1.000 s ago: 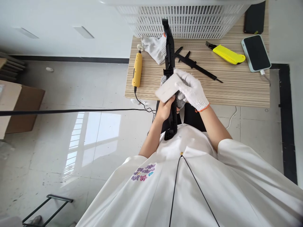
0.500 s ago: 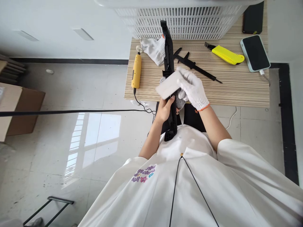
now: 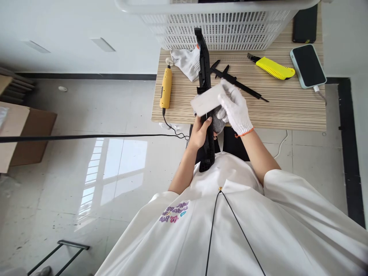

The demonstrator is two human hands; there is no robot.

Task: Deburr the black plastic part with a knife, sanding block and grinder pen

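Note:
My bare left hand (image 3: 199, 132) is closed around a long black plastic part (image 3: 204, 71), its thumb lying on the near side. The part stretches from my lap up over the table edge. In a white knit glove, my right hand (image 3: 234, 105) pinches a flat pale rectangular piece, like a sandpaper sheet or card (image 3: 207, 100), which crosses over the black part. A bunched grey cloth or glove (image 3: 219, 125) sits beneath the hands, partly hidden; what holds it cannot be seen.
On the striped table (image 3: 287, 115) lie a yellow corded tool (image 3: 166, 87), a white glove (image 3: 186, 63), black calipers (image 3: 237, 81), a yellow utility knife (image 3: 273, 68) and a plugged-in phone (image 3: 309, 66). A black phone-like slab (image 3: 305, 25) lies behind. A white slatted basket (image 3: 224, 30) stands at the back.
The view has tilted slightly, so the table things sit a little lower. Both hands keep their holds; the pale piece has shifted only a little over the black part.

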